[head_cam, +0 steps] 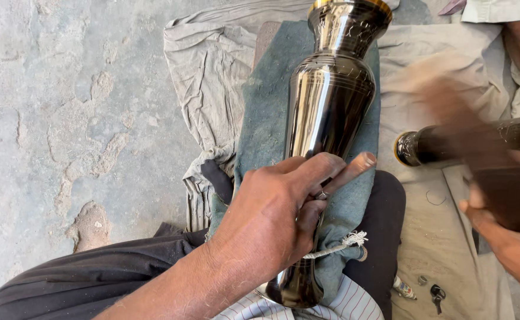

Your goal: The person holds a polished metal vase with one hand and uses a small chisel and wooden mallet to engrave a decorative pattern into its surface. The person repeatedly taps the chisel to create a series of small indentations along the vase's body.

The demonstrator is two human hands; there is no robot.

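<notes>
No package, label or sign shows anywhere in the view. At the far left lies bare, pitted concrete floor (64,118). Next comes a crumpled grey cloth (206,65), spread over the ground, and on it one folded teal cloth pad (266,101) with a white cord (346,242) tied round its near end. One tall polished dark metal vase (328,101) with a brass-coloured rim lies lengthwise on that pad, its mouth pointing away and its narrow foot resting against the person's lap, over dark trousers (64,290) and a striped shirt hem.

The left hand (286,207) comes in from the bottom, palm down on the vase's lower body. Its fingers are curled and pressed together around a small metal tool held against the surface, with the forefinger (355,166) stretched out straight to the right.

Further right a second dark vase (467,142) lies crosswise on a pale sheet (438,237), its brass-edged mouth facing left. The right hand (497,195) is a motion blur over it; I cannot tell how its fingers are set. Two small keys (435,293) lie near the bottom edge
</notes>
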